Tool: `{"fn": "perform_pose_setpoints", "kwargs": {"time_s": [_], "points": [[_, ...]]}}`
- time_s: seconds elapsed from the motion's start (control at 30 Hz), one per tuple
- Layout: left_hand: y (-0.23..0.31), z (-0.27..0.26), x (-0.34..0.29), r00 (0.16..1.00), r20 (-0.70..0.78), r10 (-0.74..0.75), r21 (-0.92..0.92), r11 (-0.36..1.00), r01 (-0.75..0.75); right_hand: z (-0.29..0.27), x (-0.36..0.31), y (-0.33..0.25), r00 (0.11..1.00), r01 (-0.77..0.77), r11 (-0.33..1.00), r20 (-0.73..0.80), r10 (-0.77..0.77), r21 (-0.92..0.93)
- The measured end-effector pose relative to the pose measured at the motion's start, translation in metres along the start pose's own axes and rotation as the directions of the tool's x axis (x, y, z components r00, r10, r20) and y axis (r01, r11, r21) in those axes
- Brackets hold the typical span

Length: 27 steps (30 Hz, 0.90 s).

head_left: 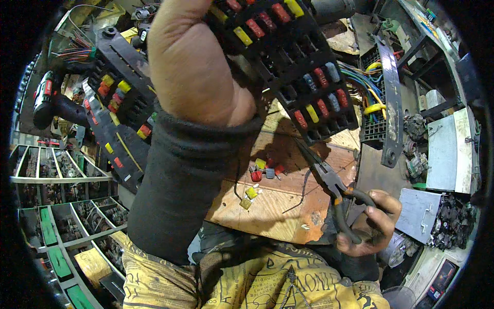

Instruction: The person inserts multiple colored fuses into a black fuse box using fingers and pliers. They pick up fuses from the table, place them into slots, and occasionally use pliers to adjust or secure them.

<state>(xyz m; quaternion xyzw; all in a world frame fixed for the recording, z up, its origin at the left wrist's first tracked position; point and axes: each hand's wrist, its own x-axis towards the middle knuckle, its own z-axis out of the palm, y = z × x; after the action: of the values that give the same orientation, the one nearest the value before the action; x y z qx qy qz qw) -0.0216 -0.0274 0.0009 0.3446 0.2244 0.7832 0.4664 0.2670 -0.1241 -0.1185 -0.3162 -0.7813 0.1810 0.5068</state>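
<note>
A black fuse box [288,67] with rows of red, yellow and blue blade fuses is held tilted above a wooden board [267,216]. Some of its slots have no fuse. At its upper left my left hand [198,62] grips it, fingers mostly hidden behind the box or beyond the top edge. My right hand [373,226] is closed around the dark handles of long-nose pliers [329,177]. The pliers' tips point up-left, close below the box's lower edge. Several loose fuses [268,173] lie on the board, and a yellow fuse [251,192] sits nearer me.
At left lie another black fuse panel [110,129] and a cordless drill [43,100]. A fuse box with coloured wires [383,98] stands at right. Compartmented trays [67,180] fill the lower left. A thin bent wire [303,191] lies on the board.
</note>
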Motion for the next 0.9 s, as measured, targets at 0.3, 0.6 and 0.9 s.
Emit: {"fn": "perform_pose_setpoints", "kwargs": {"time_s": [0.3, 0.6, 0.9], "points": [[0.008, -0.004, -0.014, 0.999, 0.019, -0.043, -0.013, 0.999, 0.043, 0.018, 0.006, 0.013, 0.979, 0.159, 0.96, -0.161, -0.123, 0.229], [0.013, -0.003, -0.016, 0.996, 0.047, -0.076, -0.038, 0.996, 0.078, 0.013, 0.017, 0.004, 0.983, 0.148, 0.971, -0.137, -0.123, 0.187], [0.011, 0.005, -0.011, 0.989, 0.084, -0.121, -0.078, 0.989, 0.128, 0.009, 0.026, -0.015, 0.976, 0.158, 0.976, -0.174, -0.132, 0.148]]}}
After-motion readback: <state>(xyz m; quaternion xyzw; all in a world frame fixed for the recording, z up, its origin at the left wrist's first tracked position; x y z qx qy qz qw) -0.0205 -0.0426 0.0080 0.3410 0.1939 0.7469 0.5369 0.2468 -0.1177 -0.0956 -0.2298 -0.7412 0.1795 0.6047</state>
